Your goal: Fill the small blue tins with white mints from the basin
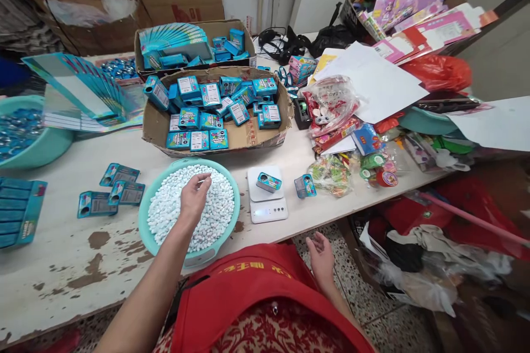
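Observation:
My left hand (194, 197) hovers over a turquoise basin (144, 226) heaped with small white candies (168, 204). Its thumb and fingers are drawn together, and whatever they hold is hidden. Beside the basin, a white digital scale (268, 212) carries one small blue candy box (269, 182) lying on its side. Another blue box (305, 186) is on the table just right of the scale. My right hand (321, 256) hangs below the table's front edge, fingers loosely apart and holding nothing. Left of the basin lie several flat blue boxes (120, 175), each with a dark round hole.
Behind the basin stands a cardboard tray (256, 140) of blue boxes, with another carton (248, 60) behind it. At far left are a basin of blue wrapped pieces (53, 149) and a blue display pack (20, 212). Packaging, paper sheets (368, 83) and tape rolls (387, 178) crowd the right.

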The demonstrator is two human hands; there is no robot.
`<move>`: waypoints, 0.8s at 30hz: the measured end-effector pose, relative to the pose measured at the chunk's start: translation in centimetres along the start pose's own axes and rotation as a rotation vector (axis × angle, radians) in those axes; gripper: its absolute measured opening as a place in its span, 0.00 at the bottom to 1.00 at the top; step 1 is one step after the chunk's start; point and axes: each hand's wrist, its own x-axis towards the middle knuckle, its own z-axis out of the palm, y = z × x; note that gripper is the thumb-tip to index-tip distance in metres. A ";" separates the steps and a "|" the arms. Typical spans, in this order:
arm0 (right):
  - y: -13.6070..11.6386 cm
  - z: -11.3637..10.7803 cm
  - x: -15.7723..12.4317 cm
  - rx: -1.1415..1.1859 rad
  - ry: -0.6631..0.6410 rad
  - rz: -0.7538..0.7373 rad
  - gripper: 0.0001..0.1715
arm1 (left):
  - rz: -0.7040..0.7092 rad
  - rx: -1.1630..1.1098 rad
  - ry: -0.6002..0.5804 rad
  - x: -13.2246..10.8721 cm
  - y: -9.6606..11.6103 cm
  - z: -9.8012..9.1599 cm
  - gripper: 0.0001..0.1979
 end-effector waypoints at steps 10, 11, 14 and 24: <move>2.0 -0.6 -0.8 -0.008 0.052 0.072 0.32 | 0.011 -0.020 -0.077 -0.4 0.6 1.3 0.20; 2.2 -0.7 -0.8 -0.004 0.053 0.075 0.31 | 0.013 -0.016 -0.081 -0.4 0.7 1.5 0.20; 2.7 -0.8 -0.7 0.008 0.047 0.080 0.31 | 0.047 -0.013 -0.103 -0.6 1.1 2.3 0.19; 2.1 -0.9 -0.3 0.013 0.033 0.063 0.32 | 0.310 0.077 -0.324 -0.3 2.4 7.0 0.17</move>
